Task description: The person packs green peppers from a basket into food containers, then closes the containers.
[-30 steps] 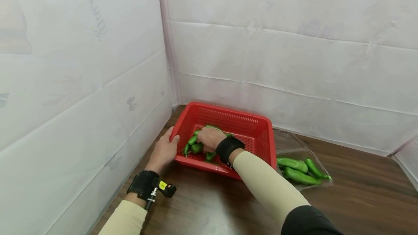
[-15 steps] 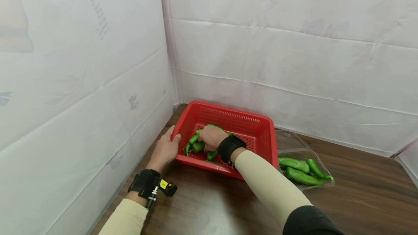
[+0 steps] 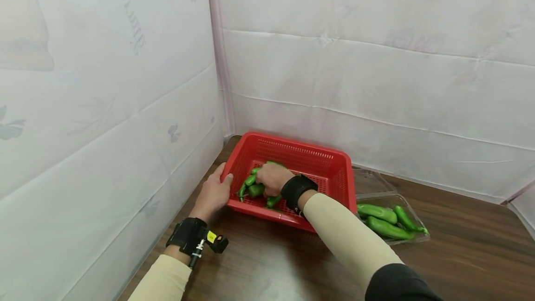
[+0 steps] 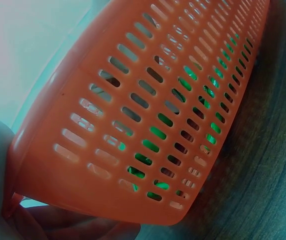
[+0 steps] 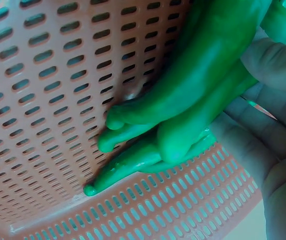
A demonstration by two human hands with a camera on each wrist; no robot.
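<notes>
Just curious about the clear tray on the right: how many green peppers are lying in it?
3, side by side in the clear tray: one at the back left, one in front, one to the right. None seems hidden.

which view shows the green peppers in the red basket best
The right wrist view: the green peppers fill the frame, bunched against the right hand. The head view shows them small, partly covered by that hand. The left wrist view shows only green glimpses through the red basket slots.

A red slotted plastic basket [image 3: 326,171] sits flat in the table's back-left corner, holding a bunch of glossy green peppers [image 3: 252,188], perhaps four, bunched at its left end.
</notes>
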